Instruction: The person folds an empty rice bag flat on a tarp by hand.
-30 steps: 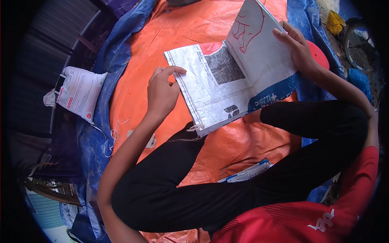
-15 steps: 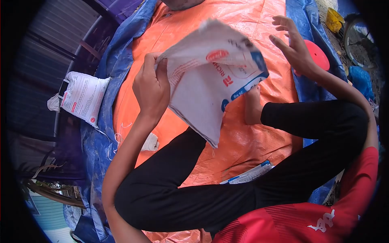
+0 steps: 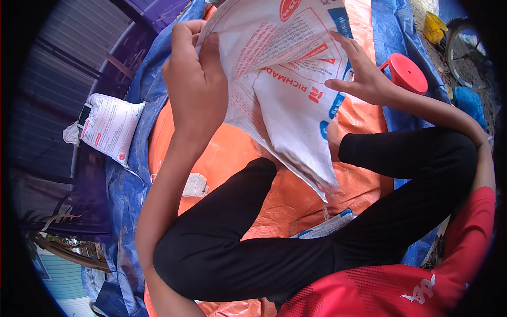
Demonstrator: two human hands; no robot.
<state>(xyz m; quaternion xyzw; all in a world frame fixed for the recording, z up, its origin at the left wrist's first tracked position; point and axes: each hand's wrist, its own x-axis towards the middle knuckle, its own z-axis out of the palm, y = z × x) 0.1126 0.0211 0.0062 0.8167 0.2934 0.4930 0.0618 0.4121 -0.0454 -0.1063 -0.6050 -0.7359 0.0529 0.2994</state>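
A white woven sack (image 3: 298, 124) with red and blue print, including "RICHMADE", is held up in front of me, partly folded over. At its upper left edge, my left hand (image 3: 195, 79) pinches the fabric between thumb and fingers. On the other side, my right hand (image 3: 367, 79) has thumb and fingers spread, fingertips right at the printed blue border. The sack's lower corner hangs over the orange tarp (image 3: 211, 148), above another flattened printed sack (image 3: 327, 226) lying between my legs.
A filled white sack (image 3: 111, 127) stands at the left on a blue tarp (image 3: 127, 195). By my left knee lies a small off-white bundle (image 3: 196, 185). Round red plastic ware (image 3: 411, 74), a yellow container (image 3: 434, 27) and a wheel (image 3: 469, 55) are at the right.
The sack has come up and nearer, with more of its printed face turned toward me. My right hand has moved left and down to the sack's edge; my left hand has risen slightly, still gripping.
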